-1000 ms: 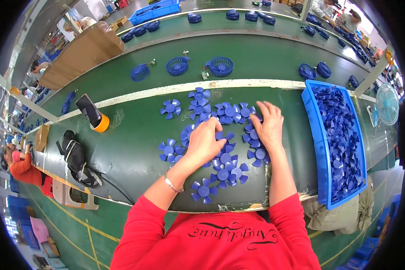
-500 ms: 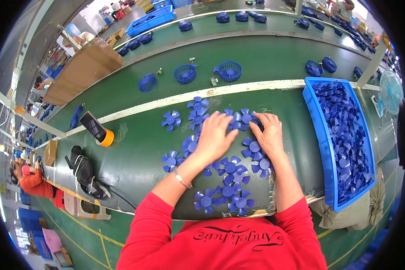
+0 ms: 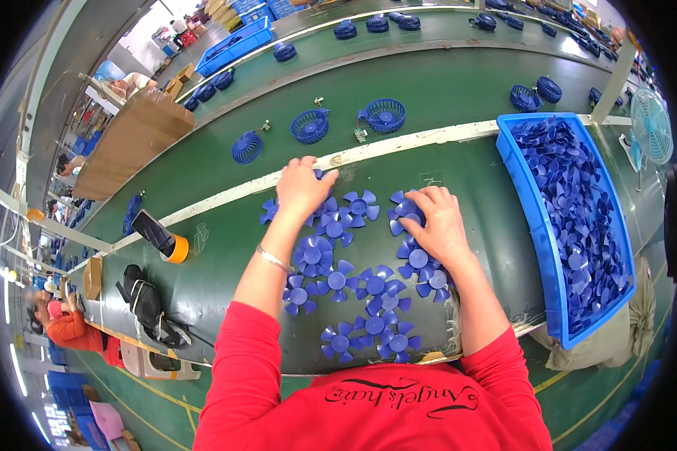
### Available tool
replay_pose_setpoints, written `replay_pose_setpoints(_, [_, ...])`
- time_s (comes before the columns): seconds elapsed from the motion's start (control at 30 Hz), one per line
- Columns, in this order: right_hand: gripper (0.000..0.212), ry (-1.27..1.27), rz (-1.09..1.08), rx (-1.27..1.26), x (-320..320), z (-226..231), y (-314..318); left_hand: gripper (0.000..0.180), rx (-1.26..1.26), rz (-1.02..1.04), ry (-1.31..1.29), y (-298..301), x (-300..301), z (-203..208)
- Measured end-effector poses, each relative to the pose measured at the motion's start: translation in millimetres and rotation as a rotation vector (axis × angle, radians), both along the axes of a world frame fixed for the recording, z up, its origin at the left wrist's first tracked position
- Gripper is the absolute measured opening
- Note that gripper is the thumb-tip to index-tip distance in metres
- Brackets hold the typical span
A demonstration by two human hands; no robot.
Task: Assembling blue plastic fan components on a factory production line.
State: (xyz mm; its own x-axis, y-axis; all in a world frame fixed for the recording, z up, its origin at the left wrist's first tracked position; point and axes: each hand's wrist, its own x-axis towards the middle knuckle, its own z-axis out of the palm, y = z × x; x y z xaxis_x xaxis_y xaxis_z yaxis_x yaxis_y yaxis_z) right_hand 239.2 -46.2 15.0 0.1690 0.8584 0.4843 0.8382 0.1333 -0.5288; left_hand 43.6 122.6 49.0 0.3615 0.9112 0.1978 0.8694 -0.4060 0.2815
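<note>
Green factory worktop (image 3: pixel 226 255) carries scattered blue plastic five-bladed fan impellers (image 3: pixel 337 279). Left hand (image 3: pixel 302 186) presses flat, fingers spread, on the far ones; right hand (image 3: pixel 438 224) cups the near-right ones, beside a blue plastic bin (image 3: pixel 535 225).

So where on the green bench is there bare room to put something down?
Bare green lies between the left hand and the tape roll, and between the right hand and the blue bin. Crowded: the fan blades under both hands.

Glossy plastic fan blades (image 3: pixel 337 279) — matt tabletop (image 3: pixel 226 248)
</note>
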Motion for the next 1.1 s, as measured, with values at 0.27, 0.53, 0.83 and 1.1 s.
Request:
replay_pose_setpoints(0.27, [0.047, -0.013, 0.002, -0.116, -3, 1, -1, 0.051, -0.263, -0.032, -0.093, 27, -23, -15])
replay_pose_setpoints(0.53, [0.047, -0.039, -0.037, -0.110, 0, -2, -6, 0.030, 0.065, -0.584, -0.130, -101, -7, 22])
replay_pose_setpoints(0.83, [0.049, -0.058, 0.057, -0.120, -2, 8, -10, 0.055, -0.121, -0.172, 0.047, -62, 2, 5])
replay_pose_setpoints(1.1, [0.049, -0.019, 0.002, -0.082, 2, 10, -10, 0.054, -0.414, -0.245, 0.100, -43, 14, -1])
